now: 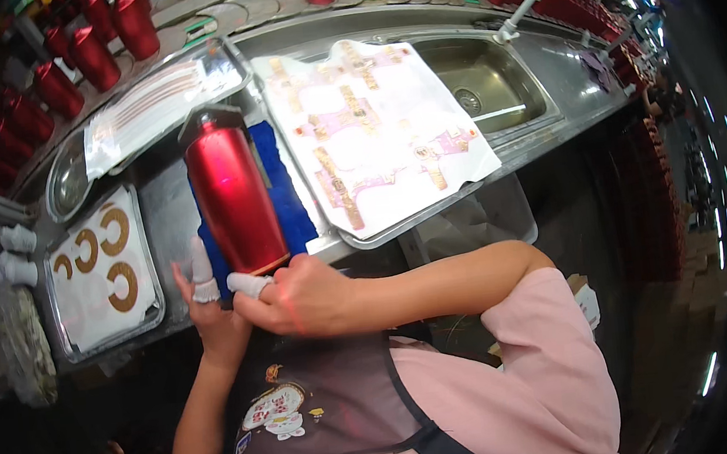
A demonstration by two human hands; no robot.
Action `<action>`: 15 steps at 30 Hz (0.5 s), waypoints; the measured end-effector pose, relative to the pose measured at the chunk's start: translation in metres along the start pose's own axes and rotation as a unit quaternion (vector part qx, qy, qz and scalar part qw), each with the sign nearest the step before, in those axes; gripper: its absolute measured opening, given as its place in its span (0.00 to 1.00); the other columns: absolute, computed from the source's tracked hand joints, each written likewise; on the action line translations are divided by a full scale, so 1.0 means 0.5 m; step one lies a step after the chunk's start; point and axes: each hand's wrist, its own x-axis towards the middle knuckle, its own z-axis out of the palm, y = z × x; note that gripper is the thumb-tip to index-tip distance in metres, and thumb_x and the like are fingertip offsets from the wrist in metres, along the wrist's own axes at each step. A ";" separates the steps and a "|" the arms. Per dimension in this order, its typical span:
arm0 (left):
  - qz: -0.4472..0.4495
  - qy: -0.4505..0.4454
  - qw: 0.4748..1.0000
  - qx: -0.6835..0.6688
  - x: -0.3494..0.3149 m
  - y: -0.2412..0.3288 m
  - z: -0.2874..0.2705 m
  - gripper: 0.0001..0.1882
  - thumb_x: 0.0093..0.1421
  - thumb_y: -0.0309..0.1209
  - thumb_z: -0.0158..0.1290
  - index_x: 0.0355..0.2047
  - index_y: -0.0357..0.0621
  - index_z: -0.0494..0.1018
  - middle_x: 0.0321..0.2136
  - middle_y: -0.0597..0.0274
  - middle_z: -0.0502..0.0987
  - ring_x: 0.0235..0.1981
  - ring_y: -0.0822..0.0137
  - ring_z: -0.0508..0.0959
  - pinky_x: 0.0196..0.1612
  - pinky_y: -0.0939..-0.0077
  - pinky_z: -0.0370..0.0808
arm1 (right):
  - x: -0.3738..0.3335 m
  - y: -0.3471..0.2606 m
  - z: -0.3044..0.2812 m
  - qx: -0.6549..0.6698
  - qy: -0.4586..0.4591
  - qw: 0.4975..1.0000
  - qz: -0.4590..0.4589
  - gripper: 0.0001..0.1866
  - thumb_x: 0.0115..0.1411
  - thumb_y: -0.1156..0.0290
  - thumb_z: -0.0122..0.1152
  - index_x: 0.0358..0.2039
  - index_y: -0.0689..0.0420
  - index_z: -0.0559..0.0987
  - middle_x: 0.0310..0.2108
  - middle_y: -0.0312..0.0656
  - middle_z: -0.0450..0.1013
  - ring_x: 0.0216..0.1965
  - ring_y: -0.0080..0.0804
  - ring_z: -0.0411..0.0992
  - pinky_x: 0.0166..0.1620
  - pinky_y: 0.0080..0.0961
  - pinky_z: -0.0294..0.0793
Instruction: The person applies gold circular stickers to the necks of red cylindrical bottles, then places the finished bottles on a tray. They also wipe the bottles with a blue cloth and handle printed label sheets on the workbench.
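Observation:
A glossy red metal bottle [238, 195] lies on a folded blue cloth [287, 190], its narrower end pointing away from me against a dark angular block [211, 117]. A thin gold-orange edge shows at its near end. My right hand [305, 298] is at that near end, its fingers curled in and a white finger cot on one of them; whatever they pinch is hidden. Beside the bottle's lower left side, my left hand [212, 307] has its fingers stretched upward, one of them in a white cot.
To the right lies a tray with a white sheet of pink and gold decals [389, 128], then a steel sink [490, 83]. At left a tray [159, 308] holds gold C-shaped decals [122, 285]. Another sheet [142, 112] lies behind. Red bottles [93, 59] stand along the back conveyor [264, 7].

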 end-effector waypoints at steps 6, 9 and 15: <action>-0.066 -0.043 0.996 -0.045 0.006 0.023 -0.045 0.53 0.49 0.33 0.69 0.71 0.38 0.52 0.68 0.39 0.60 0.69 0.44 0.61 0.72 0.38 0.41 | -0.016 0.002 -0.044 0.261 -0.018 0.964 0.056 0.12 0.52 0.71 0.66 0.36 0.56 0.75 0.20 0.41 0.72 0.22 0.43 0.76 0.23 0.34 0.72; -0.012 -0.034 0.998 -0.056 0.041 0.027 -0.031 0.57 0.47 0.33 0.70 0.73 0.40 0.48 0.71 0.37 0.52 0.72 0.41 0.55 0.69 0.31 0.41 | -0.063 0.106 -0.077 0.185 0.064 0.955 0.224 0.09 0.58 0.72 0.65 0.40 0.56 0.80 0.27 0.42 0.78 0.24 0.36 0.76 0.26 0.28 0.71; -0.007 -0.046 0.996 -0.077 0.089 0.030 0.000 0.59 0.47 0.39 0.73 0.72 0.37 0.49 0.69 0.30 0.53 0.70 0.37 0.56 0.69 0.36 0.47 | -0.174 0.556 -0.146 -0.100 0.159 0.863 0.469 0.11 0.56 0.71 0.64 0.40 0.58 0.84 0.38 0.47 0.82 0.38 0.40 0.80 0.44 0.33 0.77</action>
